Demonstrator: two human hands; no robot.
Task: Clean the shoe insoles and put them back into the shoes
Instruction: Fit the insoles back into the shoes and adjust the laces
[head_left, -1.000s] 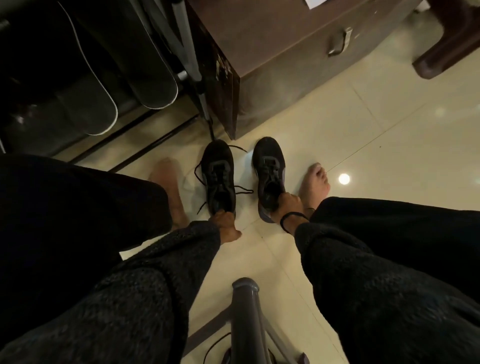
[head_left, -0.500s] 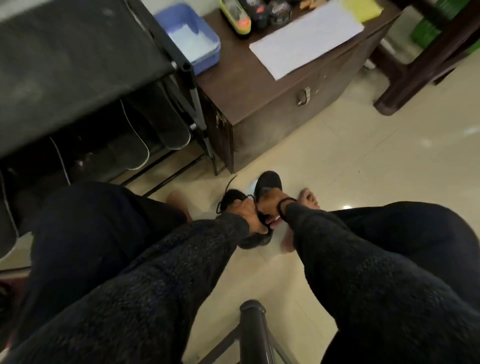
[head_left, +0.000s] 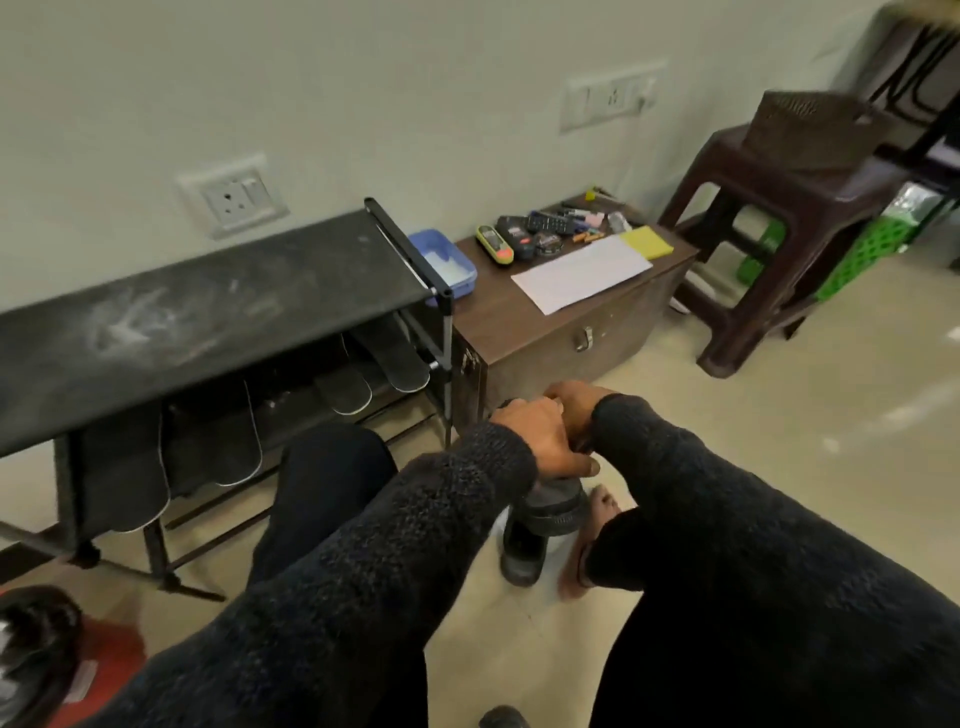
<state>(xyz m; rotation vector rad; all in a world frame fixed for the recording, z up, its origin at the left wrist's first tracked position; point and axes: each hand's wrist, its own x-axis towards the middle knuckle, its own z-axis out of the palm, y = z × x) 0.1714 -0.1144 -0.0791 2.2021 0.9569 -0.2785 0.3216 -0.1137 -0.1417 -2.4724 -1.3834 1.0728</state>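
My left hand (head_left: 540, 441) and right hand (head_left: 576, 402) meet above the floor and grip a black shoe (head_left: 553, 506); its grey heel hangs below my left hand. My hands hide its front. A second black shoe (head_left: 522, 553) lies just beneath it, beside my bare foot (head_left: 592, 540); whether it rests on the floor I cannot tell. Several black insoles with pale edges lean inside the black shoe rack (head_left: 208, 312) on the left, one at the far left (head_left: 124, 467), another at the rack's right end (head_left: 400, 364).
A brown wooden chest (head_left: 545, 343) stands right of the rack, carrying a white sheet (head_left: 582, 273), a blue tray (head_left: 441, 260), a yellow pad and small gadgets. A brown plastic stool (head_left: 779, 208) and green crate (head_left: 862, 254) stand at the right. A red object lies bottom left.
Both hands have risen from the floor with a shoe, and they came together. My head has tilted up, so the rack top, the wall and the chest top now show.
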